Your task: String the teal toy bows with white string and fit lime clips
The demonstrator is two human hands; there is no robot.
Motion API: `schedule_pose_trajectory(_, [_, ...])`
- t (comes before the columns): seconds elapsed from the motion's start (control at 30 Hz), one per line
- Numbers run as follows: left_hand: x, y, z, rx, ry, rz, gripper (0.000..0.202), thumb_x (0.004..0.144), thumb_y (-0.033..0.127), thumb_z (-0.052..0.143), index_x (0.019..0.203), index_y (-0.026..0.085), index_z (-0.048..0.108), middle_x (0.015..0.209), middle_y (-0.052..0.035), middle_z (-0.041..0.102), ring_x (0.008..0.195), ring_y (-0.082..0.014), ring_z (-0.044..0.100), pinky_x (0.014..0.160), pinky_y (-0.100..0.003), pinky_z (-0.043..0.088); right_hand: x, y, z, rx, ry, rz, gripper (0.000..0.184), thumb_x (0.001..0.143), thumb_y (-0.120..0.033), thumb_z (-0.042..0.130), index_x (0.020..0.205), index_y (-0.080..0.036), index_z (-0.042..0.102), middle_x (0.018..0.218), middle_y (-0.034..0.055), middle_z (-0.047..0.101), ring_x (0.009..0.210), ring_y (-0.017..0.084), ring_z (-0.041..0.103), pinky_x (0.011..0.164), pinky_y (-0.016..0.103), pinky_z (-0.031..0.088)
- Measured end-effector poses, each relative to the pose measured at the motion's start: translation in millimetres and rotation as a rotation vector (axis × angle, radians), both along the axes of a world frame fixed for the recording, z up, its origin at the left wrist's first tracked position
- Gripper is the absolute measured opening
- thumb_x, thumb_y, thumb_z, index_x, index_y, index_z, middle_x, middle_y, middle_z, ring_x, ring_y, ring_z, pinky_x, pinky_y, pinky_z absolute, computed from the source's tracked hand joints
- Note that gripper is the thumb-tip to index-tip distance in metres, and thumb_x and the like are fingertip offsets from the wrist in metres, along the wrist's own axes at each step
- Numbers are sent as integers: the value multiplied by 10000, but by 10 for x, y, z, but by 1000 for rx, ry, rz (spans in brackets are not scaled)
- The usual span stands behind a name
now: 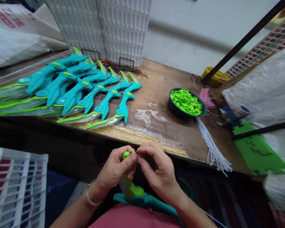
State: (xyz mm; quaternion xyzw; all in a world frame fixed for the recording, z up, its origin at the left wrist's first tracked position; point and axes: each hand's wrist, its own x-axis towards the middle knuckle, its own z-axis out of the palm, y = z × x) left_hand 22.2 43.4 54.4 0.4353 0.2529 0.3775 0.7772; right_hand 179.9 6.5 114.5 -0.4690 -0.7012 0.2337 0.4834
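A toy bow [154,202] with a turquoise grip and a lime-green limb lies across my lap, against the pink clothing. My left hand [117,166], with a bangle on the wrist, is closed around the bow's green limb tip. Close beside it, my right hand [158,169] pinches a short piece of white string [137,155] at the tip. The fingertips of both hands nearly meet there and hide part of the string. A length of white string also runs out below my right forearm.
Several finished-looking toy bows [124,103] lie overlapping on the wooden table [156,79]. A dark bowl [178,112] holds green plastic pieces [185,101]. A bundle of white strings [212,145] hangs over the table edge. A white crate [16,186] stands at left, a yellow container [213,76] at back right.
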Motion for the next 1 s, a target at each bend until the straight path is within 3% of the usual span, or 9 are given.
schedule_pose_trajectory(0.27, [-14, -29, -28, 18, 13, 57, 321, 976, 441, 646, 821, 171, 569, 511, 34, 566, 422, -97, 486, 463, -209, 383, -17, -32, -55, -222, 135, -33, 146, 933, -170, 622, 1065, -210, 669, 927, 21, 716, 827, 142, 700, 763, 261, 581])
schedule_pose_trajectory(0.43, [4, -56, -1, 50, 32, 103, 305, 966, 420, 667, 813, 170, 580, 519, 36, 571, 428, -92, 490, 467, -200, 391, -41, -20, -44, -383, 267, 10, 50, 920, -201, 627, 879, -192, 655, 770, -12, 683, 650, 108, 663, 609, 205, 557])
schedule_pose_trajectory(0.5, [19, -54, 6, 44, 18, 106, 310, 970, 417, 661, 800, 170, 579, 514, 35, 567, 428, -90, 486, 472, -198, 397, -45, -18, -52, -328, 254, -14, 63, 910, -193, 635, 847, -199, 635, 780, -7, 667, 677, 118, 663, 613, 212, 559])
schedule_pose_trajectory(0.67, [28, -11, -1, 6, -33, 70, 326, 963, 430, 665, 793, 171, 564, 502, 32, 566, 418, -90, 485, 464, -195, 389, -28, -19, -93, 33, -3, -46, 124, 917, -97, 602, 905, -212, 644, 1002, 60, 695, 924, 174, 691, 796, 306, 588])
schedule_pose_trajectory(0.83, [24, -8, 0, 5, -57, 35, 309, 973, 420, 657, 813, 170, 571, 506, 33, 576, 417, -84, 481, 460, -188, 385, -20, -36, -135, 182, -136, 0, 178, 929, -39, 558, 957, -208, 605, 920, 51, 662, 831, 160, 634, 731, 301, 550])
schedule_pose_trajectory(0.9, [32, -20, 2, 17, -21, 61, 308, 977, 421, 656, 819, 170, 573, 504, 37, 576, 429, -84, 490, 475, -188, 397, -13, -47, -130, 101, -110, -34, 155, 943, -58, 547, 940, -208, 589, 897, 38, 647, 816, 153, 621, 732, 293, 528])
schedule_pose_trajectory(1.0, [37, -29, 1, 44, 50, 81, 306, 964, 428, 675, 831, 167, 584, 496, 38, 582, 433, -91, 513, 487, -197, 428, 21, -50, -83, -197, 12, -58, 94, 971, -130, 552, 938, -213, 583, 867, 3, 635, 776, 126, 616, 712, 252, 511])
